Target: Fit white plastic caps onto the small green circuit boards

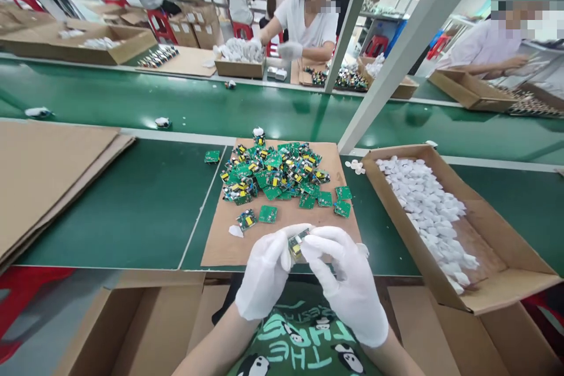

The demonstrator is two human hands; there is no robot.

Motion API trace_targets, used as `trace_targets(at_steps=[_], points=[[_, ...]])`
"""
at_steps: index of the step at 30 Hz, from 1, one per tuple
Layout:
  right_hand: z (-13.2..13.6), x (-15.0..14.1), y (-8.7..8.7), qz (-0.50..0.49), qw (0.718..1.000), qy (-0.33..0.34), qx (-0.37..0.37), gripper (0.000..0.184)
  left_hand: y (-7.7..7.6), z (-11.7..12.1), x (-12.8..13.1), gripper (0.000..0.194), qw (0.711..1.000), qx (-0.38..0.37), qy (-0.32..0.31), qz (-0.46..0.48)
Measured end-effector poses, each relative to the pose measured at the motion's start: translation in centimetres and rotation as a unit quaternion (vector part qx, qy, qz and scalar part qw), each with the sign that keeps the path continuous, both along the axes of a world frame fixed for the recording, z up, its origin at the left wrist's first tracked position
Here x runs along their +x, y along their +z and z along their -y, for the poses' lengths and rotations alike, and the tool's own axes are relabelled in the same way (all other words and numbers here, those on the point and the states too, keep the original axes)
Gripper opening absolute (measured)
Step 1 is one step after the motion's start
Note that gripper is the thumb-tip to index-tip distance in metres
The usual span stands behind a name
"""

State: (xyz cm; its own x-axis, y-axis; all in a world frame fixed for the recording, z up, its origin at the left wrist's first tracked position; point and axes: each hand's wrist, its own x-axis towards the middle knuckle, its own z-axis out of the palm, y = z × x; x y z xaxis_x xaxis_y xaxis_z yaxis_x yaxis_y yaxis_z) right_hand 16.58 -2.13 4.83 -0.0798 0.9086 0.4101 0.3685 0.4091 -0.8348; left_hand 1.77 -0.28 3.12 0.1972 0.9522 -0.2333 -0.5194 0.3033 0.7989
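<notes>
Between my white-gloved hands, just above the near edge of a cardboard sheet [220, 247], is a small circuit board [297, 243] with a yellow part on it. My left hand [265, 270] grips the board from the left. My right hand [346, 276] pinches it from the right with thumb and fingertips; whether a small white piece is also in those fingers I cannot tell. Beyond my hands lies a heap of green circuit boards [273, 170]. Closer in, a single green board [268, 214], a board with parts facing up [247, 220] and a white piece [236, 231] lie apart.
At the right stands a cardboard tray [506, 247] with many white pieces [423, 205]. Flat cardboard sheets [53, 170] lie at the left. A slanted grey post [396, 64] rises behind the heap. Across the green belt [198, 100], a co-worker [308, 23] handles white pieces.
</notes>
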Motion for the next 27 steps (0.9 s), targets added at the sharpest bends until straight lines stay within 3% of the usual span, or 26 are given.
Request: trace_targets(at_steps=[4, 8, 15, 21, 27], points=[[0.6, -0.4, 0.5, -0.102, 0.991, -0.048, -0.074, 0.022, 1.0, 0.3, -0.9, 0.048, 0.992, 0.069, -0.039, -0.094], [0.9, -0.5, 1.1, -0.117, 0.989, -0.043, -0.075, 0.017, 1.7, 0.9, -0.9, 0.041, 0.995, 0.069, -0.007, -0.075], [0.7, -0.2, 2.3, -0.086, 0.995, 0.046, 0.029, 0.017, 2.9, 1.2, -0.3, 0.03, 0.994, 0.092, 0.058, -0.01], [-0.5, -0.8, 2.1, -0.126, 0.987, -0.001, 0.1, 0.034, 3.7, 0.6, 0.7, 0.025, 0.989, 0.121, 0.08, -0.005], [-2.1, 0.2, 1.4, -0.046, 0.979, -0.004, 0.198, 0.033, 3.6, -0.4, 1.5, 0.022, 0.984, 0.162, 0.077, 0.01]])
